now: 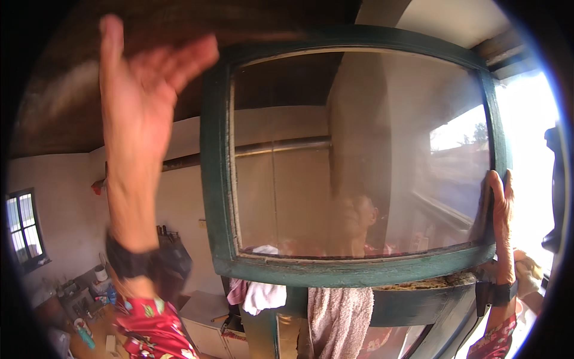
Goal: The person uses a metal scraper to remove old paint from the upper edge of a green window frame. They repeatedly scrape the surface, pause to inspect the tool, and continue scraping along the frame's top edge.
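In front of me is a green-painted wooden window sash [358,273] with a single glass pane [305,179]. It is tilted inward, and a person's reflection shows in the glass. My right hand [503,202] grips the sash's right stile near the lower corner, with the thumb on the near face and the fingers around the edge. Raised at the left, my left hand [152,76] is blurred, with its fingers apart and nothing in it. It is close to the sash's upper left corner; whether it touches the wood I cannot tell.
Below the sash, a pink towel [338,321] and a white cloth [265,297] hang over a lower green frame [403,309]. A pale cloth [529,271] is behind my right wrist. Farther back are a pipe [181,162], a cluttered counter [80,298] and a small barred window [24,224].
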The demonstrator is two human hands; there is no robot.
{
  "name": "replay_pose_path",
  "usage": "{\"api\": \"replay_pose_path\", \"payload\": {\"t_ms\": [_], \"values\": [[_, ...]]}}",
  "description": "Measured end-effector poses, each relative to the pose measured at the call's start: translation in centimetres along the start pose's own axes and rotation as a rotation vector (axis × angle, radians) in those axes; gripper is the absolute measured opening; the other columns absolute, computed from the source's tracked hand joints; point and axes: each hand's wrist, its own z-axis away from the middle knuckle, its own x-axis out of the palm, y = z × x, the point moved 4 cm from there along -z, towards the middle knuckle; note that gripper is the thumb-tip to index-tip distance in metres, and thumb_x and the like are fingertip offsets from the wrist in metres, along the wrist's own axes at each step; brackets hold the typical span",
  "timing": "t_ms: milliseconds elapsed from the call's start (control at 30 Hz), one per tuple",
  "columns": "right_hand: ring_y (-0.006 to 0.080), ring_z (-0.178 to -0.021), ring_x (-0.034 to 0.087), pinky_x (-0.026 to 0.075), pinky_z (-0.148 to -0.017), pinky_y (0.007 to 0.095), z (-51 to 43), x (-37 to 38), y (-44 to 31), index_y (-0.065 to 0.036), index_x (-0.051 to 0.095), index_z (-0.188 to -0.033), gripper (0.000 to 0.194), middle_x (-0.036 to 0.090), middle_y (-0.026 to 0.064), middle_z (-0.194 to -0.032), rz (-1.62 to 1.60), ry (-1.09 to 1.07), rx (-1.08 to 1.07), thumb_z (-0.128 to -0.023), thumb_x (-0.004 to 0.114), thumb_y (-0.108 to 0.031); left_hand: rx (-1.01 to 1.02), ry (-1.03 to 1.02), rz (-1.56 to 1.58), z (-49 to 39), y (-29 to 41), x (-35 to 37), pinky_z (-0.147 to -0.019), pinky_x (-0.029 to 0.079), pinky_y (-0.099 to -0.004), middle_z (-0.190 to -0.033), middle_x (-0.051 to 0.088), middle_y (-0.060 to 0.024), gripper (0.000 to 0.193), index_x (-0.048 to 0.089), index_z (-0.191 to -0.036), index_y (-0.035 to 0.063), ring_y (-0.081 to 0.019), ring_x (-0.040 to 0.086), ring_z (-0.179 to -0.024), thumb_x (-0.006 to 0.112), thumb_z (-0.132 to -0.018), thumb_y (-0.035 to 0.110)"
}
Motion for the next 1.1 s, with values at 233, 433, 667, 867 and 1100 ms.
{"api": "replay_pose_path", "payload": {"t_ms": [233, 433, 667, 867, 1100], "values": [[0.0371, -0.122, 0.045, 0.041, -0.095, 0.0470, -0.8, 0.5, 1.4, -0.013, 0.022, -0.147, 0.109, 0.038, 0.0259, -0.138, -0.067, -0.029, 0.035, -0.067, 0.051, -0.081, 0.170, 0.286, -0.378, -5.7, 1.7, 0.0, -0.081, 0.053, -0.0469, -0.101, 0.060, -0.0231, 0.066, 0.047, -0.112, -0.0027, -0.0356, 0.062, -0.089, 0.059, -0.082, 0.054], [0.0356, -0.121, 0.046, 0.041, -0.096, 0.0453, -0.9, 0.3, 1.3, -0.011, 0.024, -0.147, 0.108, 0.038, 0.0244, -0.139, -0.010, -0.035, 0.015, -0.069, 0.050, -0.081, -0.030, 0.046, -0.430, -10.6, -0.7, -2.8, -0.066, 0.050, -0.0328, -0.077, 0.064, -0.0059, 0.012, 0.063, -0.078, 0.0066, -0.0186, 0.061, -0.071, 0.061, -0.077, 0.018], [0.0346, -0.119, 0.047, 0.041, -0.096, 0.0438, -0.4, 0.2, 1.0, -0.009, 0.025, -0.146, 0.104, 0.041, 0.0237, -0.137, -0.044, -0.025, 0.040, -0.072, 0.051, -0.077, 0.295, -0.150, -0.560, -15.9, -4.7, 2.4, -0.070, 0.041, -0.0276, -0.081, 0.058, 0.0024, 0.007, 0.062, -0.087, 0.0108, -0.0101, 0.053, -0.078, 0.062, -0.083, 0.016], [0.0310, -0.111, 0.052, 0.044, -0.089, 0.0402, 0.6, 0.1, -0.3, -0.007, 0.029, -0.144, 0.100, 0.047, 0.0237, -0.129, -0.103, -0.060, 0.009, -0.074, 0.052, -0.074, 0.235, -0.618, -0.592, -16.7, -8.1, 10.3, -0.075, 0.043, -0.0277, -0.079, 0.057, 0.0029, 0.009, 0.061, -0.087, 0.0104, -0.0094, 0.054, -0.081, 0.064, -0.084, 0.019], [0.0319, -0.111, 0.053, 0.045, -0.088, 0.0412, 0.1, 0.0, 0.0, -0.007, 0.029, -0.144, 0.100, 0.048, 0.0235, -0.129, -0.049, -0.020, -0.009, -0.073, 0.051, -0.075, 0.147, -0.497, -0.728, -17.1, -8.1, 14.6, -0.079, 0.044, -0.0306, -0.087, 0.064, -0.0038, 0.018, 0.067, -0.088, 0.0056, -0.0172, 0.058, -0.087, 0.067, -0.081, 0.022]]}}
